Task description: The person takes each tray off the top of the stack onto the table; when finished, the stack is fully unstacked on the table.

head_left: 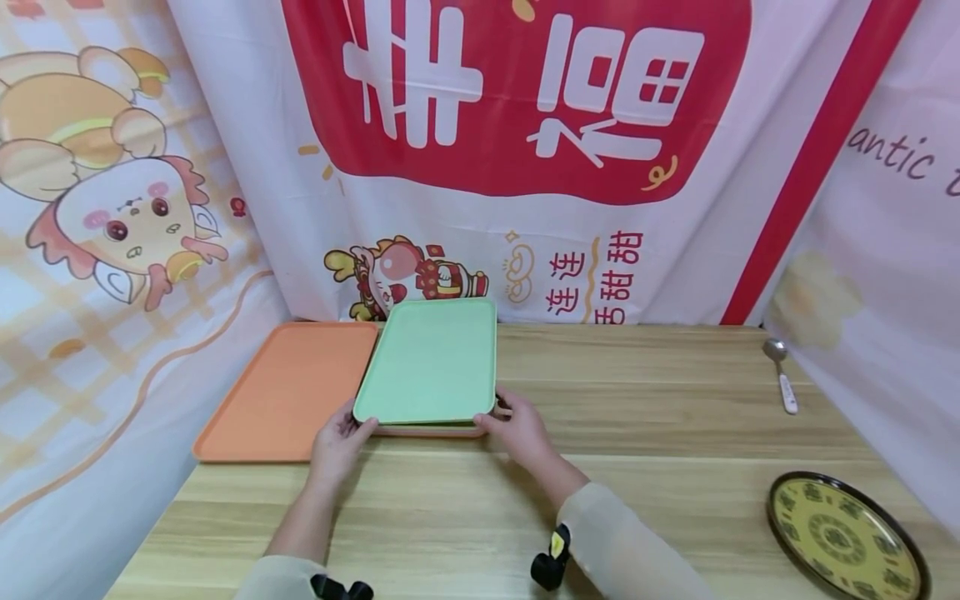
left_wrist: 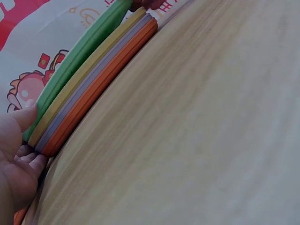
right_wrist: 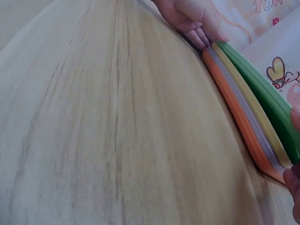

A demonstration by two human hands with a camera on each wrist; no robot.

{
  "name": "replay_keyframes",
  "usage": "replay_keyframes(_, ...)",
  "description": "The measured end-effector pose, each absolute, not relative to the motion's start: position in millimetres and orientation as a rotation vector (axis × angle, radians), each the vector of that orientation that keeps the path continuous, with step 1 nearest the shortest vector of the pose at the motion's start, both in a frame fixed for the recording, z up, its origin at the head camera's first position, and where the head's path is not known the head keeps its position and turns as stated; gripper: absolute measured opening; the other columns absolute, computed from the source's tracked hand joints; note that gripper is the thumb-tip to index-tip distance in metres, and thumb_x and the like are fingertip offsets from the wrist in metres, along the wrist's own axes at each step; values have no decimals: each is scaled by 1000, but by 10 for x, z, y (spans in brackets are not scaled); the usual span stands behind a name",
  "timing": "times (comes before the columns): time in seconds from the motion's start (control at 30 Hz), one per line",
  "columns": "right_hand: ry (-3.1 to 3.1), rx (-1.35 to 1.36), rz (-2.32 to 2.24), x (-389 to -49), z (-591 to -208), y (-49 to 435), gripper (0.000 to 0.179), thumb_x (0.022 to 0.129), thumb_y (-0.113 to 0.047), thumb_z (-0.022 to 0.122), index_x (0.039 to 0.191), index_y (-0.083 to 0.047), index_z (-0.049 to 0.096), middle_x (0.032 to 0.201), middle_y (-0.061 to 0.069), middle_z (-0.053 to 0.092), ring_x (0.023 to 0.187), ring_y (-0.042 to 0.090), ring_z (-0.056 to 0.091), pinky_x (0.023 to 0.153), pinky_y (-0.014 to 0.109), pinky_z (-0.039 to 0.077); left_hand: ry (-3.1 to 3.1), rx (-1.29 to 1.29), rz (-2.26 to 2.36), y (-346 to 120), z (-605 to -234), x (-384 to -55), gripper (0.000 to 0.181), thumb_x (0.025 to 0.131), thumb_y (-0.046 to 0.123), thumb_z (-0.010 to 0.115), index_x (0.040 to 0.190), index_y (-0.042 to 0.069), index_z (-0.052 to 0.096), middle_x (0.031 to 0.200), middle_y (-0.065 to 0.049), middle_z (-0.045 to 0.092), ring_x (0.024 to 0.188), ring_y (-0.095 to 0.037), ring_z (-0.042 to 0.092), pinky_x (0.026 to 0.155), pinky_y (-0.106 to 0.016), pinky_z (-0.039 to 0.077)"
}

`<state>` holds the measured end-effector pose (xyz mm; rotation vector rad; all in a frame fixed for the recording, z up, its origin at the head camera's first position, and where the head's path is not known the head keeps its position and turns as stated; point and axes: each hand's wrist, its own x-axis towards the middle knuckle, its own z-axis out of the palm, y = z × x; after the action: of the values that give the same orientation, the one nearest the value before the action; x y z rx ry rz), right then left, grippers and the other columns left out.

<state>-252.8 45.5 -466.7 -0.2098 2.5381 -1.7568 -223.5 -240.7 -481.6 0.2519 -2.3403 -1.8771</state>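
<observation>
A light green tray [head_left: 431, 362] tops a stack, above a yellow tray [right_wrist: 257, 107], a pale purple tray [right_wrist: 248, 110] and an orange tray [right_wrist: 234, 108]. My left hand [head_left: 339, 446] holds the near left corner, thumb on the green rim and fingers low against the stack's edge. At the near right corner my right hand [head_left: 523, 429] pinches the green tray, its thumb on top. In the right wrist view a dark gap separates green from yellow, widening toward the right hand. Some of the right fingers are hidden behind the trays.
Left of the stack another orange tray [head_left: 288, 392] lies flat on the wooden table [head_left: 637, 500]. A spoon [head_left: 782, 379] with a white handle is at the back right. A yellow patterned plate [head_left: 847, 533] with a dark rim sits front right. Printed cloth [head_left: 600, 208] hangs behind the table.
</observation>
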Motion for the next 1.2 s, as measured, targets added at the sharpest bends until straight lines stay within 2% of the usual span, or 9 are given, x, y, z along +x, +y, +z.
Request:
replay_keyframes(0.13, 2411, -201, -1925, -2540, -4591, 417, 62, 88, -16, 74, 141, 0, 48, 125, 20, 63, 115, 31, 62, 94, 34, 59, -2352, 275, -1879, -2418, -4814, -2222, 69, 96, 14, 62, 149, -12, 25, 154, -32, 28, 147, -39, 27, 124, -45, 27)
replay_keyframes(0.23, 2228, -175, -2081, -2558, -4548, 390, 62, 92, -11, 68, 146, 0, 40, 128, 27, 61, 111, 29, 65, 93, 33, 60, -2356, 281, -1891, -2419, -4806, -2213, 71, 96, 17, 63, 149, -11, 25, 155, -32, 27, 147, -39, 26, 124, -45, 27)
replay_keyframes(0.43, 1917, -51, -2246, -2591, -4518, 348, 66, 96, -3, 59, 154, -3, 26, 125, 34, 58, 86, 17, 67, 85, 28, 62, -2342, 267, -1912, -2407, -4797, -2199, 73, 96, 18, 63, 149, -11, 24, 156, -32, 24, 147, -41, 24, 124, -46, 26)
replay_keyframes(0.7, 1828, 20, -2357, -2551, -4491, 380, 67, 93, 6, 57, 153, -4, 29, 101, 15, 62, 78, 12, 65, 81, 28, 63, -2326, 243, -1935, -2403, -4816, -2210, 75, 95, 14, 64, 150, -12, 20, 156, -31, 24, 147, -40, 24, 123, -44, 26)
replay_keyframes(0.97, 1784, -35, -2453, -2541, -4412, 670, 63, 93, 9, 53, 151, 1, 30, 94, 8, 63, 79, 10, 65, 80, 26, 63, -2415, 247, -1876, -2422, -4810, -2208, 78, 96, 15, 63, 152, -9, 15, 159, -28, 19, 148, -40, 22, 123, -43, 27)
replay_keyframes(1.2, 1730, -47, -2466, -2485, -4276, 990, 64, 94, 12, 48, 153, -2, 26, 89, -3, 63, 79, 6, 66, 80, 21, 61, -2397, 241, -1877, -2425, -4849, -2211, 76, 96, 11, 62, 151, -12, 15, 157, -32, 20, 146, -43, 25, 121, -42, 28)
